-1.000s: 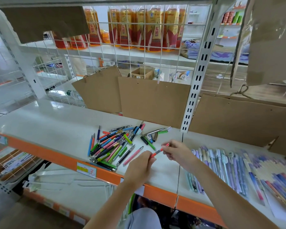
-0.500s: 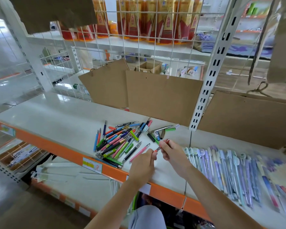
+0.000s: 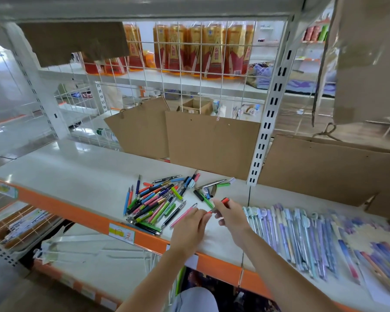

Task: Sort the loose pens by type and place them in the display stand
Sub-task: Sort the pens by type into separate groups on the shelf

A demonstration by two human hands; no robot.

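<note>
Both the left hand (image 3: 190, 224) and right hand (image 3: 229, 213) pinch a thin red pen (image 3: 220, 204), its length running from lower left to upper right.

A red pen (image 3: 220, 204) is held tilted just beside the jumbled multicoloured pens (image 3: 158, 200).

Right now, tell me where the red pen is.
In the head view, the red pen is held between the left hand and right hand, just right of the loose pen pile, above the shelf.
</note>
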